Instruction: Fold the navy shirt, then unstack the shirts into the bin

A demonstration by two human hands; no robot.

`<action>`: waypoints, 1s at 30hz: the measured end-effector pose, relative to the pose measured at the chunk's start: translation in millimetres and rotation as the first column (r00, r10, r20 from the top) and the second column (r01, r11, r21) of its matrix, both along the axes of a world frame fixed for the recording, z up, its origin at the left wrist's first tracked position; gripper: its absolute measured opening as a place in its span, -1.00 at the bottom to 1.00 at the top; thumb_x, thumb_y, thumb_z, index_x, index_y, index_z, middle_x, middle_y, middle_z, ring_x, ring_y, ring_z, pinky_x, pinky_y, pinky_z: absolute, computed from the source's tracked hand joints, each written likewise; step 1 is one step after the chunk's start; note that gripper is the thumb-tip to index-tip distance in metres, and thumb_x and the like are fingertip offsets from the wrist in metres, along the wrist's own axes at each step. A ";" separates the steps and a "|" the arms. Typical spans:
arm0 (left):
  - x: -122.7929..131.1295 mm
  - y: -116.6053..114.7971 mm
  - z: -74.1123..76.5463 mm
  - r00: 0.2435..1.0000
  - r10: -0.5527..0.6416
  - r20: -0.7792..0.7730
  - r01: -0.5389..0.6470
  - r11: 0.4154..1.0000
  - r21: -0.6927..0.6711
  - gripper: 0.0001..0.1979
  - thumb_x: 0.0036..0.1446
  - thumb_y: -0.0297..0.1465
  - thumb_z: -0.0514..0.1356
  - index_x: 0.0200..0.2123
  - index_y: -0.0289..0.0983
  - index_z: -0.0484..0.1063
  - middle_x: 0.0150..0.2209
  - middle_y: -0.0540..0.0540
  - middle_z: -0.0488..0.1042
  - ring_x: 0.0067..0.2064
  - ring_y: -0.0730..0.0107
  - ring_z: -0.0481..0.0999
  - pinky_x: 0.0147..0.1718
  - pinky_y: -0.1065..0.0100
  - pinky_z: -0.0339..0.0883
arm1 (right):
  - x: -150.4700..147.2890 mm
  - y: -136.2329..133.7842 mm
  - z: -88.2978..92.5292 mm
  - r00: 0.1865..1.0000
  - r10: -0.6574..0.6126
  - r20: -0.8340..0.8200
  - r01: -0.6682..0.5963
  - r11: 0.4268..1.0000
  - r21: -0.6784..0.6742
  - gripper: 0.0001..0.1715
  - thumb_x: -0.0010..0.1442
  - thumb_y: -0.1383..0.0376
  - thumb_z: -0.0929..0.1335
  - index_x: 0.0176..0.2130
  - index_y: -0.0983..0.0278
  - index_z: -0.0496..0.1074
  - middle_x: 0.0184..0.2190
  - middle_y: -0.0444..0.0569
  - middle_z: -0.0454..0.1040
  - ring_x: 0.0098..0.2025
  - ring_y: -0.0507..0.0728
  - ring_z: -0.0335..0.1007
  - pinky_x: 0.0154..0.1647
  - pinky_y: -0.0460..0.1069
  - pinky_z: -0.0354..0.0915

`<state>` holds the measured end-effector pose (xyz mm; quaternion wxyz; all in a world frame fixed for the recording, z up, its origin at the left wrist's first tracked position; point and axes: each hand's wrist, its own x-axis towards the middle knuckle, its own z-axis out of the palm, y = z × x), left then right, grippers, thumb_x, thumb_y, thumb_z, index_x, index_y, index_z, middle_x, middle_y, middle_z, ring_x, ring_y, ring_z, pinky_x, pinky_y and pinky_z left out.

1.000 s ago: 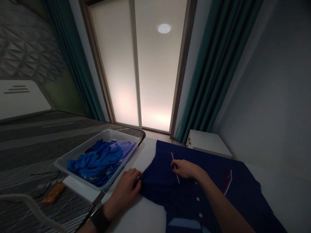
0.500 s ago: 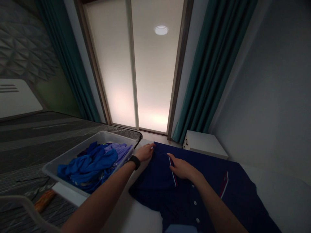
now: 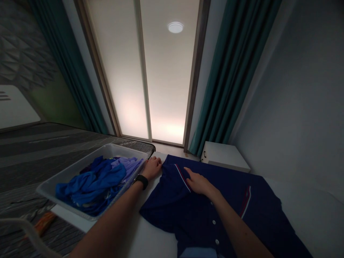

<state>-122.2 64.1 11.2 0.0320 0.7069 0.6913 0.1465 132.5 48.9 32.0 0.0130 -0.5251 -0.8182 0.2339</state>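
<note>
A dark navy polo shirt [image 3: 166,204] with white buttons lies spread on a white surface, its sleeve edged by a red-and-white stripe. My left hand [image 3: 153,167], with a black watch on its wrist, rests fingers down on the white surface [image 3: 150,193] beside the shirt's far left corner. It appears to hold nothing. On the shirt, just right of the striped sleeve edge, lies my right hand [image 3: 199,182], index finger stretched out and thumb apart. A second striped edge [image 3: 246,202] shows farther right, beyond my right forearm.
A clear plastic tub [image 3: 48,182] of crumpled blue and purple clothes [image 3: 99,179] stands to the left. Behind the shirt are a white cabinet [image 3: 225,157], teal curtains [image 3: 228,79] and frosted sliding doors [image 3: 166,79]. A dark striped mattress [image 3: 32,143] lies at left.
My left hand has come away from the shirt's corner, moving left onto the white surface. The striped sleeve edge has shifted up and left and slants more. My right hand stays nearly in place.
</note>
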 end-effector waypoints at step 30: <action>-11.4 -0.8 -16.5 0.927 -0.189 0.325 0.137 0.975 0.177 -0.81 0.17 -0.36 0.02 -0.31 -0.23 0.43 -0.36 -0.01 0.48 -0.29 0.36 0.42 -0.27 0.36 0.25 | -24.7 -31.7 19.7 0.998 0.002 0.070 -0.022 0.958 0.288 -0.87 0.27 0.28 0.21 -0.30 0.22 0.31 -0.25 -0.05 0.49 -0.24 0.10 0.44 -0.38 -0.07 0.08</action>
